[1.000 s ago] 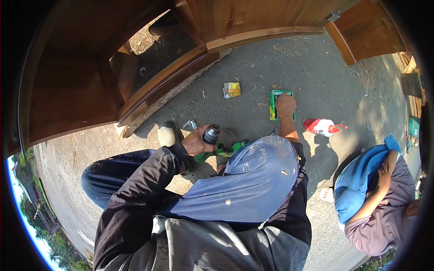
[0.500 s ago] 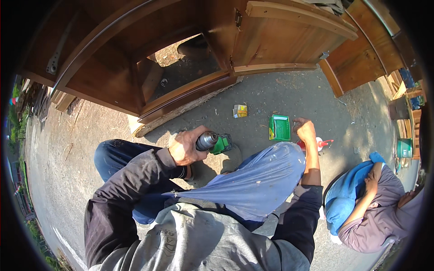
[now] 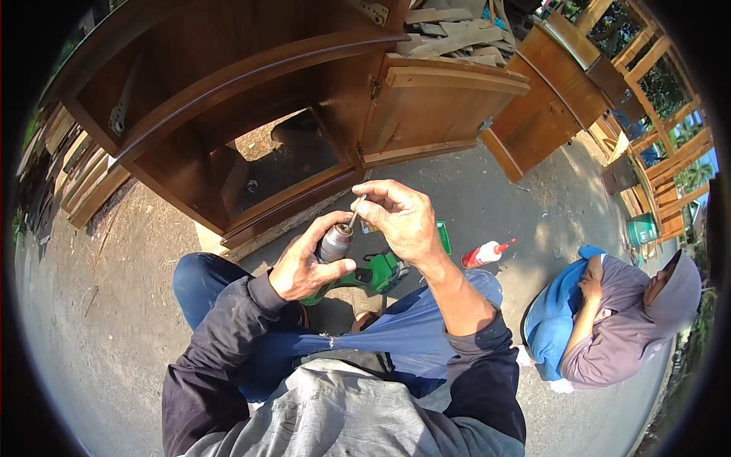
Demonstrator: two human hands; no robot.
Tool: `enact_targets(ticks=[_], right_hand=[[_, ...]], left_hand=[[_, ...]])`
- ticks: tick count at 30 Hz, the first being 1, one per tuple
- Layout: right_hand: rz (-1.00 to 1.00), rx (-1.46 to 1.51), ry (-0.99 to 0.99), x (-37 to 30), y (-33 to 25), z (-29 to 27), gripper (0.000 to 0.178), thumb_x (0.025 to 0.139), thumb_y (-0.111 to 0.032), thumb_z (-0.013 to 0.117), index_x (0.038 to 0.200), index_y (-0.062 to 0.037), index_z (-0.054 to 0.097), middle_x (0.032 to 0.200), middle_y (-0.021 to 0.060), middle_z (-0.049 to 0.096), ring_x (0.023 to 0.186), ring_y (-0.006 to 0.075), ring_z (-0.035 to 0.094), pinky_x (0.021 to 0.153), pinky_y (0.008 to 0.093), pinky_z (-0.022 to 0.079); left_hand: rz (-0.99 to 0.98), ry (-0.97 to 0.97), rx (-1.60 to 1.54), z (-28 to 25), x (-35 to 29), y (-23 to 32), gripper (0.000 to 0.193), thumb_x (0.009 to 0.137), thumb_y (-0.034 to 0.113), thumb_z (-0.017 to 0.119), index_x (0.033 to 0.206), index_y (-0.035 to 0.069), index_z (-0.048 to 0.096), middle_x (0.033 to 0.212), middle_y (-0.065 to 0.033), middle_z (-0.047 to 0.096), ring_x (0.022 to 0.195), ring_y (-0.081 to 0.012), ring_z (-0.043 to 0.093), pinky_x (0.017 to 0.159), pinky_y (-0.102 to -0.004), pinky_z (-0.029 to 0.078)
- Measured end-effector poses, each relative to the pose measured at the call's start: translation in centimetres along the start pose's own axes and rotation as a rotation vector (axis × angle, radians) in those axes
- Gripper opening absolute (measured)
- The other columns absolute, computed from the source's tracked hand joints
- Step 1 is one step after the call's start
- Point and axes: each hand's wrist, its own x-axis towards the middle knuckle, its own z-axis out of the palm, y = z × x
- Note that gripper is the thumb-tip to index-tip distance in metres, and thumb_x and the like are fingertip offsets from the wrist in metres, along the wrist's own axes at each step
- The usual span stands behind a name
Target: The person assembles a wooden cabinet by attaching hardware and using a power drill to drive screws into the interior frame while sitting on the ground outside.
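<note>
My left hand is wrapped round the grey chuck of a green cordless drill, which points up and away from me. The drill's green body shows below, over my feet. Between the thumb and fingers of my right hand is a thin metal bit, its lower end at the mouth of the chuck. How deep it sits inside I cannot tell. Behind my right wrist a green box is mostly hidden. A white and red bottle with a red nozzle lies on the ground to the right.
Ahead stands a brown wooden cabinet with its door swung open. Another wooden piece is at the far right, by a green bucket. A person sits close on my right. Wood scraps lie behind the door.
My right hand has come from beside the green box to the drill's chuck and now pinches a bit there. The drill stays in my left hand. My view has shifted.
</note>
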Motion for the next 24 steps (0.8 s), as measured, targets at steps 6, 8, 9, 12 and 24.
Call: enact_targets(ticks=[6, 8, 9, 12, 24], right_hand=[[-0.239, -0.217, -0.002, 0.6, -2.0, 1.7, 0.021, 0.088, -0.008, 0.07, 0.108, -0.0015, 0.07, 0.092, 0.0077, 0.072, 0.084, 0.012, 0.067, 0.074, 0.028, 0.055], [-0.198, -0.181, 0.014, 0.8, -2.3, 2.3, 0.022, 0.089, -0.008, 0.07, 0.11, -0.0016, 0.07, 0.091, 0.006, 0.071, 0.084, 0.0111, 0.065, 0.074, 0.0265, 0.054], [-0.152, -0.131, 0.033, 0.7, -2.2, 2.2, 0.021, 0.089, -0.008, 0.07, 0.11, -0.0019, 0.07, 0.091, 0.0058, 0.071, 0.084, 0.0107, 0.065, 0.074, 0.026, 0.054], [-0.161, -0.068, 0.103, 0.4, -1.9, 1.1, 0.022, 0.091, -0.009, 0.07, 0.111, -0.0009, 0.068, 0.091, 0.0057, 0.071, 0.083, 0.0094, 0.064, 0.075, 0.0247, 0.054], [-0.124, -0.013, -0.041, 1.4, -1.2, 1.9, 0.023, 0.092, -0.008, 0.068, 0.113, 0.0006, 0.066, 0.091, 0.0036, 0.068, 0.084, 0.0077, 0.063, 0.076, 0.0245, 0.053]], left_hand=[[0.002, 0.09, -0.084, 0.3, -0.6, -0.9, 0.068, 0.082, 0.027, 0.079, 0.137, 0.007, 0.044, 0.123, -0.0134, 0.055, 0.111, -0.0226, 0.054, 0.095, -0.037, 0.045], [0.059, 0.135, 0.003, -0.1, -0.8, -0.3, 0.067, 0.081, 0.025, 0.079, 0.136, 0.005, 0.044, 0.121, -0.0124, 0.053, 0.107, -0.0212, 0.054, 0.093, -0.0359, 0.046], [0.006, 0.133, -0.051, 0.1, -0.7, 0.0, 0.066, 0.081, 0.023, 0.078, 0.135, 0.005, 0.044, 0.119, -0.0115, 0.053, 0.102, -0.0195, 0.055, 0.09, -0.0345, 0.047], [0.019, 0.135, -0.069, 1.0, -0.2, 1.7, 0.07, 0.079, 0.029, 0.078, 0.135, 0.005, 0.044, 0.114, -0.007, 0.052, 0.096, -0.0149, 0.052, 0.083, -0.0306, 0.047], [0.077, 0.162, -0.032, 0.1, -0.2, 0.2, 0.071, 0.079, 0.024, 0.08, 0.137, 0.004, 0.044, 0.123, -0.0135, 0.054, 0.11, -0.0225, 0.054, 0.097, -0.0364, 0.044]])
